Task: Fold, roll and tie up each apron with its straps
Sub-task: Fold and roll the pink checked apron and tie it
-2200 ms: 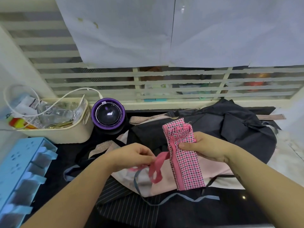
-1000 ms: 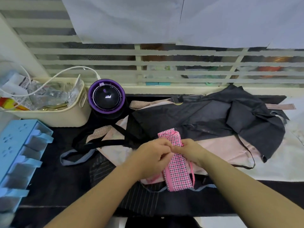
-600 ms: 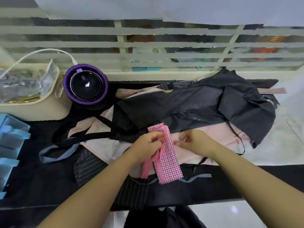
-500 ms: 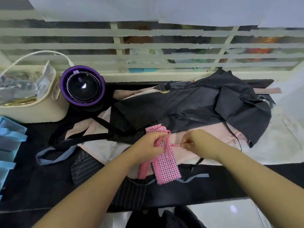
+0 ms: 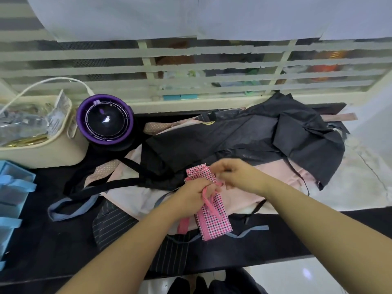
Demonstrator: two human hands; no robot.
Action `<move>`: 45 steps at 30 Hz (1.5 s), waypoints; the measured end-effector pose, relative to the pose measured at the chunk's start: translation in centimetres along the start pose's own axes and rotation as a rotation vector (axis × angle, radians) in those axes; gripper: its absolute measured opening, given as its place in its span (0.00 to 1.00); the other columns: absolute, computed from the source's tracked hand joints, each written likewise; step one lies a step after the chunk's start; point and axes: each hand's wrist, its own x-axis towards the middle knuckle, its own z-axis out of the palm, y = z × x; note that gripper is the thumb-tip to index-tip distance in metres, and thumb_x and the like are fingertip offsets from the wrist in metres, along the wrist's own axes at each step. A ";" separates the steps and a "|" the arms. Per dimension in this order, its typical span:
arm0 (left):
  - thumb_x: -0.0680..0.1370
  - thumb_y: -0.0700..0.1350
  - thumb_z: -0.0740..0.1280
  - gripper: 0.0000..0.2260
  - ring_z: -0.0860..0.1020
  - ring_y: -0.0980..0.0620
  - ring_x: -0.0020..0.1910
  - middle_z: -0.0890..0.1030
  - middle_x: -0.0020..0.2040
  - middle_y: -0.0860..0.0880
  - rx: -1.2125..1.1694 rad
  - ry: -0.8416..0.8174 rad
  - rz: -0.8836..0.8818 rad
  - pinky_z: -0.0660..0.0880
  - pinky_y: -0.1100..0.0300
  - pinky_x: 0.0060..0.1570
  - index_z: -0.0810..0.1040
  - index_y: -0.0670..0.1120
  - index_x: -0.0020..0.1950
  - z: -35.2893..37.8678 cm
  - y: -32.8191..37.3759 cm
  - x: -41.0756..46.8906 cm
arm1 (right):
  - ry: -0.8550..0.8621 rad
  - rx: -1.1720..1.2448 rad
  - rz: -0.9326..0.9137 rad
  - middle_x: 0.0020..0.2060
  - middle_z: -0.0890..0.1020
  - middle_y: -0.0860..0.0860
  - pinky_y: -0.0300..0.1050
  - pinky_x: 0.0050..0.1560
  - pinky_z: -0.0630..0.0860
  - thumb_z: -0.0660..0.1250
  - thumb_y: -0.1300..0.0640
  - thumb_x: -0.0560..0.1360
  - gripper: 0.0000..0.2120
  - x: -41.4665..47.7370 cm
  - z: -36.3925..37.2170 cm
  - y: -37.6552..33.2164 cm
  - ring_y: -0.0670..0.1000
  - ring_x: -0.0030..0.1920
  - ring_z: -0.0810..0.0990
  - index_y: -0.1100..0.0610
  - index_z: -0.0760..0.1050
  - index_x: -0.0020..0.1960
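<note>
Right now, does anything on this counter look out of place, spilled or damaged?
Nothing looks spilled or damaged. Only the striped apron seems out of place: its lower part appears to hang past the front edge of the black counter. The left hand grips the pink strap of the rolled checked apron, which looks normal.

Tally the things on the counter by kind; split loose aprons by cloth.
rolled pink checked apron: 1
loose aprons: 3 (dark grey apron, pale pink apron, pinstriped apron)
cream basket: 1
purple round device: 1
blue rack: 1
total: 7; more aprons may lie hidden in the pile
</note>
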 end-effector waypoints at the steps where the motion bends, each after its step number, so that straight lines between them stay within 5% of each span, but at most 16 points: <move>1: 0.83 0.45 0.57 0.13 0.76 0.53 0.43 0.77 0.43 0.51 0.014 0.004 0.001 0.75 0.49 0.52 0.79 0.42 0.48 0.0 -0.2 0.0 | -0.046 -0.100 0.005 0.50 0.81 0.49 0.33 0.35 0.74 0.65 0.63 0.77 0.10 0.1 0.2 0.8 0.42 0.35 0.78 0.56 0.76 0.58; 6: 0.84 0.46 0.55 0.14 0.77 0.57 0.41 0.80 0.42 0.52 -0.169 0.028 -0.060 0.75 0.63 0.45 0.79 0.44 0.51 -0.3 0.1 -0.1 | 0.067 -0.097 0.020 0.39 0.85 0.50 0.37 0.46 0.76 0.72 0.57 0.74 0.03 -0.3 -0.2 1.5 0.45 0.40 0.81 0.56 0.81 0.47; 9: 0.84 0.45 0.54 0.14 0.79 0.57 0.41 0.81 0.42 0.50 -0.242 0.052 -0.101 0.75 0.68 0.43 0.77 0.44 0.49 -0.2 0.3 0.0 | 0.119 -0.081 0.008 0.34 0.82 0.46 0.37 0.41 0.73 0.72 0.56 0.73 0.02 -1.2 -0.9 0.9 0.43 0.35 0.77 0.54 0.82 0.44; 12: 0.84 0.45 0.53 0.14 0.81 0.53 0.40 0.84 0.42 0.48 -0.337 0.039 -0.169 0.77 0.63 0.45 0.78 0.43 0.52 -0.6 0.4 0.4 | 0.120 -0.180 -0.019 0.32 0.79 0.46 0.38 0.37 0.71 0.71 0.54 0.74 0.04 -2.3 -0.5 0.3 0.42 0.33 0.73 0.54 0.82 0.44; 15: 0.84 0.43 0.53 0.15 0.75 0.57 0.30 0.82 0.36 0.50 -0.427 0.021 -0.263 0.72 0.63 0.34 0.80 0.45 0.52 -1.0 0.1 1.1 | 0.052 -0.222 -0.027 0.37 0.83 0.55 0.46 0.42 0.75 0.71 0.55 0.74 0.08 -3.1 1.5 0.8 0.48 0.35 0.76 0.61 0.82 0.43; 18: 0.84 0.43 0.53 0.17 0.74 0.58 0.30 0.83 0.37 0.49 -0.567 0.012 -0.357 0.72 0.66 0.34 0.80 0.44 0.46 -0.8 0.3 1.6 | 0.053 -0.341 -0.085 0.39 0.83 0.58 0.41 0.42 0.72 0.67 0.62 0.74 0.07 -3.3 4.2 1.8 0.55 0.40 0.79 0.65 0.81 0.42; 21: 0.85 0.43 0.51 0.18 0.79 0.57 0.31 0.83 0.40 0.45 -0.625 0.004 -0.397 0.77 0.66 0.38 0.78 0.41 0.44 -0.8 0.5 1.9 | 0.022 -0.417 -0.090 0.37 0.81 0.60 0.48 0.43 0.72 0.64 0.64 0.73 0.07 -2.7 5.8 2.9 0.58 0.37 0.75 0.65 0.79 0.40; 25: 0.84 0.45 0.53 0.18 0.81 0.51 0.44 0.82 0.44 0.47 -0.170 -0.011 -0.236 0.75 0.54 0.57 0.81 0.43 0.45 -0.4 0.6 1.3 | -0.021 -0.290 -0.031 0.33 0.79 0.45 0.32 0.37 0.69 0.66 0.57 0.77 0.08 -2.8 4.2 3.2 0.40 0.32 0.74 0.56 0.81 0.40; 28: 0.83 0.46 0.56 0.14 0.75 0.54 0.53 0.76 0.56 0.52 0.209 0.014 -0.033 0.71 0.56 0.58 0.79 0.43 0.56 0.8 0.2 -0.3 | 0.337 -0.044 -0.037 0.38 0.79 0.43 0.30 0.39 0.67 0.66 0.58 0.77 0.09 -2.3 2.3 2.3 0.37 0.35 0.74 0.49 0.77 0.39; 32: 0.82 0.50 0.56 0.12 0.68 0.59 0.60 0.62 0.69 0.58 0.314 -0.046 0.107 0.59 0.54 0.71 0.75 0.47 0.60 2.2 -1.5 -1.8 | 0.173 0.170 0.092 0.41 0.82 0.51 0.30 0.31 0.69 0.61 0.61 0.79 0.06 -0.8 2.8 1.1 0.37 0.28 0.73 0.57 0.76 0.47; 37: 0.79 0.59 0.47 0.24 0.65 0.53 0.68 0.50 0.75 0.57 0.432 0.012 0.237 0.64 0.50 0.69 0.76 0.48 0.59 2.5 -2.7 -2.1 | 0.073 0.139 0.241 0.36 0.78 0.54 0.39 0.35 0.68 0.65 0.62 0.75 0.06 0.4 2.7 0.9 0.47 0.32 0.70 0.60 0.80 0.42; 41: 0.79 0.58 0.47 0.23 0.65 0.52 0.68 0.49 0.75 0.57 0.450 0.044 0.279 0.65 0.47 0.67 0.77 0.48 0.56 2.8 -2.1 -1.6 | 0.019 -0.033 0.196 0.39 0.83 0.56 0.43 0.43 0.78 0.65 0.62 0.74 0.08 0.6 3.7 1.4 0.46 0.37 0.78 0.59 0.83 0.42; 45: 0.79 0.58 0.49 0.21 0.64 0.52 0.69 0.50 0.74 0.58 0.407 0.081 0.261 0.67 0.49 0.66 0.77 0.51 0.54 2.7 -2.8 -1.3 | 0.167 0.581 0.276 0.31 0.82 0.51 0.34 0.26 0.69 0.59 0.60 0.80 0.14 0.1 4.2 2.2 0.42 0.25 0.74 0.60 0.81 0.41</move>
